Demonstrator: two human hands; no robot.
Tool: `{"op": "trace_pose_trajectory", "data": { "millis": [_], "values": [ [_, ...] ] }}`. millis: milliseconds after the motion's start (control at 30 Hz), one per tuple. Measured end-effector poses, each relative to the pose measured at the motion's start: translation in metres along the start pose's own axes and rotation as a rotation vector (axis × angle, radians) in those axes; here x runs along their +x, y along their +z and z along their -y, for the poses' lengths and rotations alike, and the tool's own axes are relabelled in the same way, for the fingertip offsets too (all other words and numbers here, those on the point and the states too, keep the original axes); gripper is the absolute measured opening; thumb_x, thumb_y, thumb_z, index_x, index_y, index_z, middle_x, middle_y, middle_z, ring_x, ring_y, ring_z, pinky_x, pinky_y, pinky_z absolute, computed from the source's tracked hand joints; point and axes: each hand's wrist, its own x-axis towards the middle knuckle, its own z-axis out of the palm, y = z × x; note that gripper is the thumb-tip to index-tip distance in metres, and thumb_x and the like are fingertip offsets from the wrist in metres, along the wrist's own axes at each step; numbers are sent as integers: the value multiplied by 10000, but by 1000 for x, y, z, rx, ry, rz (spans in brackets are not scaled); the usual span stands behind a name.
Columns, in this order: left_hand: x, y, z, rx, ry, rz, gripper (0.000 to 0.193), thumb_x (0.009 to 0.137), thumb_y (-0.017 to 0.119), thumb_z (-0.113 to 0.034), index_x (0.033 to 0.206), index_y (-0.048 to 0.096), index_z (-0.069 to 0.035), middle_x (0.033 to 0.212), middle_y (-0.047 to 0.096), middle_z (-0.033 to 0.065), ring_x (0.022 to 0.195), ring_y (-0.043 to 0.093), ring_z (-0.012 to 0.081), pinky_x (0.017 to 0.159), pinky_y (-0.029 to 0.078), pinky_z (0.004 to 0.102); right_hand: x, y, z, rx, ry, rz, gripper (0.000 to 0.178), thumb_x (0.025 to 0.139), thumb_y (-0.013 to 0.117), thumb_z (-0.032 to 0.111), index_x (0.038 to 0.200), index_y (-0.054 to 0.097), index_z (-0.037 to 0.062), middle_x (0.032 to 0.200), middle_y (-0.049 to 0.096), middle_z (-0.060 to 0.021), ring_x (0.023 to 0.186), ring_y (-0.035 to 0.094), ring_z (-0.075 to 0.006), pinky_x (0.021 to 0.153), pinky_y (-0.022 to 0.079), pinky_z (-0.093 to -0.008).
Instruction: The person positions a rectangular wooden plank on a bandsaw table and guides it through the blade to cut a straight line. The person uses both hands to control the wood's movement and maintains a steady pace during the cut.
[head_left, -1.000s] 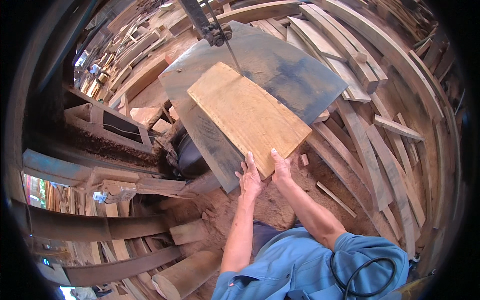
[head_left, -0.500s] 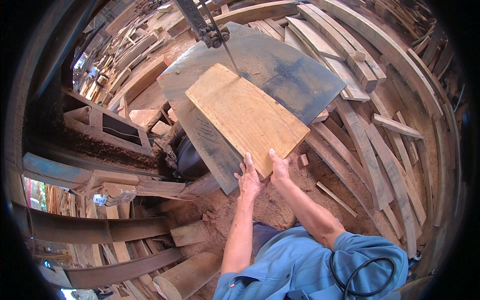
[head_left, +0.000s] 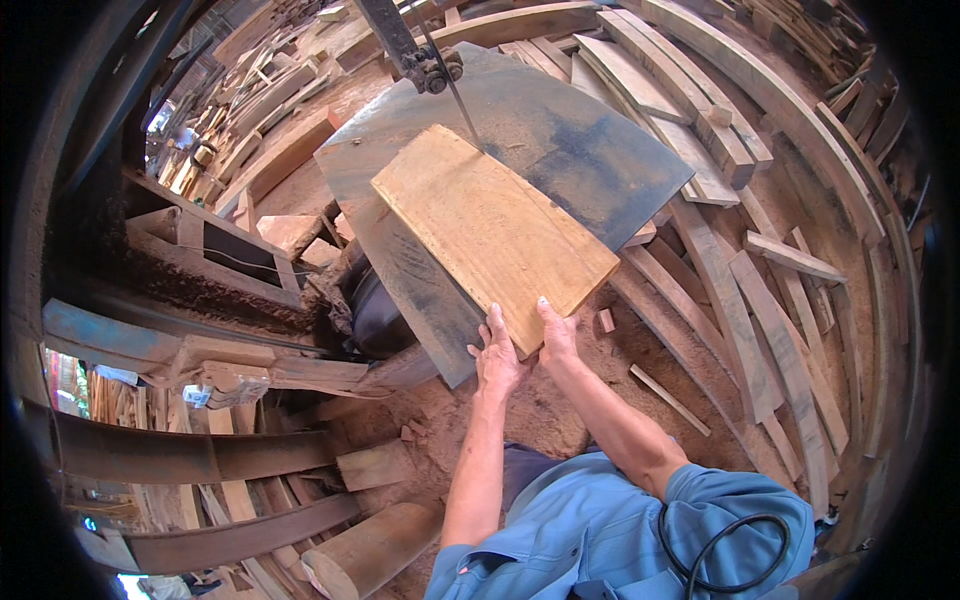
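Note:
A thick, light-brown wooden board (head_left: 490, 230) lies flat on the grey metal table (head_left: 640, 165) of a bandsaw. Its near end juts past the table's edge toward me. My left hand (head_left: 497, 358) grips the left corner of that end, thumb and fingers partly spread along the side. At the right corner my right hand (head_left: 556, 333) holds on, its thumb on top and its fingers hidden beneath. The thin saw blade (head_left: 466, 115) comes down beside the board's far right edge; whether it touches the wood I cannot tell. Above it is the blade guide (head_left: 432, 72).
Long planks (head_left: 690, 90) are stacked to the right of the table. A round log (head_left: 375, 548) lies at the lower left. Blue-painted machine framing (head_left: 110, 335) runs along the left. Sawdust and small offcuts cover the floor (head_left: 545, 420).
The board and both hands have hardly moved. The view has shifted very slightly.

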Motion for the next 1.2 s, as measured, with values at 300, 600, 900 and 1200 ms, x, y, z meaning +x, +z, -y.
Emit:
{"op": "trace_pose_trajectory", "data": {
  "millis": [300,600,900,1200],
  "values": [
    [0,-4,-3,-51,-12,3,1396,766,930,-318,1671,-113,-115,1690,259,320,1557,267,527,1237,127,749,13,-6,-9,34,-35,62,882,913,793,94,1585,223,53,1514,464,-156,1381,499,-286,1173,434,-448],
    [3,0,6,-100,9,-19,1415,743,937,-244,1674,-122,-129,1679,264,345,1560,273,513,1229,127,759,16,-7,-13,47,41,75,830,929,784,83,1565,253,48,1513,468,-158,1365,514,-285,1162,447,-451],
    [2,0,8,-125,42,-33,1381,771,920,-242,1674,-119,-124,1680,279,324,1550,290,516,1215,143,777,7,-2,-5,-1,31,41,760,950,767,87,1534,284,26,1501,486,-171,1364,527,-289,1152,462,-448],
    [1,-2,7,-121,35,-37,1366,775,910,-179,1674,-117,-123,1665,315,316,1538,314,511,1190,164,805,4,1,0,12,53,96,788,968,737,79,1576,238,33,1518,482,-150,1373,521,-283,1160,455,-443]
  ]
}}
